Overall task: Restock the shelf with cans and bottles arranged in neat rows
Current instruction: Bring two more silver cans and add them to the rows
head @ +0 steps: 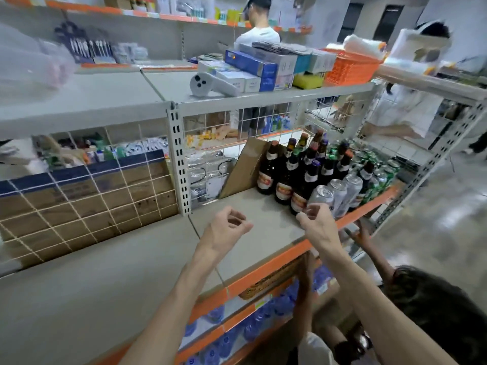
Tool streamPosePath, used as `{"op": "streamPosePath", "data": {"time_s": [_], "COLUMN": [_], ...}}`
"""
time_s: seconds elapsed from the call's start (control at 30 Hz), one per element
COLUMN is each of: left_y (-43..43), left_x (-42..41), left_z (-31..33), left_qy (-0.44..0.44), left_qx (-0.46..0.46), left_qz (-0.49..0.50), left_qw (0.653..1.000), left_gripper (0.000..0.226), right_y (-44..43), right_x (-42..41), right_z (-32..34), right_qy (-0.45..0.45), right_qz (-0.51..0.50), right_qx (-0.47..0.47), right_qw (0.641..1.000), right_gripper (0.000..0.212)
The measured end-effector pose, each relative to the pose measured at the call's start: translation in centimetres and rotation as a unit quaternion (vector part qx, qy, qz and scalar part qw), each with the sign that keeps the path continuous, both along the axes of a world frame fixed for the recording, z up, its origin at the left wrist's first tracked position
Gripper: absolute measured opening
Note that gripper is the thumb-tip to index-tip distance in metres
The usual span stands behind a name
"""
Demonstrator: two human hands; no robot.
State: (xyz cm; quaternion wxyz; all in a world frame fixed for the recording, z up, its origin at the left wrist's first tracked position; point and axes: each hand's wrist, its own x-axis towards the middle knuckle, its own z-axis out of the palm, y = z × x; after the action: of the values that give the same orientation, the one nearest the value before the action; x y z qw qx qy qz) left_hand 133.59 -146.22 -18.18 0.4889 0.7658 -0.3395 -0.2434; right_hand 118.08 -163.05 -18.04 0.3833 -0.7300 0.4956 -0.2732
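On the grey shelf (263, 227) stand rows of dark brown bottles (284, 177) with red labels, silver cans (340, 193) in front to their right, and green cans (379, 169) further right. My right hand (316, 222) grips the nearest silver can (320, 197) from below at the shelf's front edge; the can leans slightly. My left hand (226, 230) hovers over the bare shelf to the left of the bottles, fingers loosely curled and apart, holding nothing.
A cardboard flap (245, 167) leans behind the bottles. A wire grid back (79, 196) shows a carton behind it. Boxes (253, 67) and an orange basket (350, 69) sit on the upper shelf. A crouching person (434, 312) is at lower right; two others stand behind.
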Motion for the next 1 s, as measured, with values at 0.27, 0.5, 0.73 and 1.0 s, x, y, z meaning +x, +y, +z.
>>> {"op": "streamPosePath", "data": {"time_s": [0.27, 0.5, 0.73, 1.0], "left_y": [-14.5, -25.0, -30.3, -23.0], "left_x": [-1.1, -4.9, -7.6, -4.5], "left_z": [-2.4, -3.8, -5.5, -3.0], "left_qy": [0.012, -0.037, -0.074, -0.044], "left_qx": [0.029, 0.031, 0.125, 0.115], "left_qz": [-0.135, -0.137, -0.093, -0.030], "left_qw": [0.990, 0.989, 0.985, 0.992], "left_gripper": [0.042, 0.086, 0.087, 0.069], "right_y": [-13.3, -24.8, -28.1, -20.5], "right_x": [-1.5, -2.2, -0.1, -0.2], "right_z": [0.1, -1.8, -4.0, 1.0], "right_qy": [0.070, 0.333, 0.424, 0.435], "right_qz": [-0.098, 0.104, 0.171, 0.191], "right_qx": [-0.055, -0.116, -0.130, -0.179], "right_qw": [0.991, 0.930, 0.880, 0.861], "right_gripper": [0.037, 0.072, 0.041, 0.049]}}
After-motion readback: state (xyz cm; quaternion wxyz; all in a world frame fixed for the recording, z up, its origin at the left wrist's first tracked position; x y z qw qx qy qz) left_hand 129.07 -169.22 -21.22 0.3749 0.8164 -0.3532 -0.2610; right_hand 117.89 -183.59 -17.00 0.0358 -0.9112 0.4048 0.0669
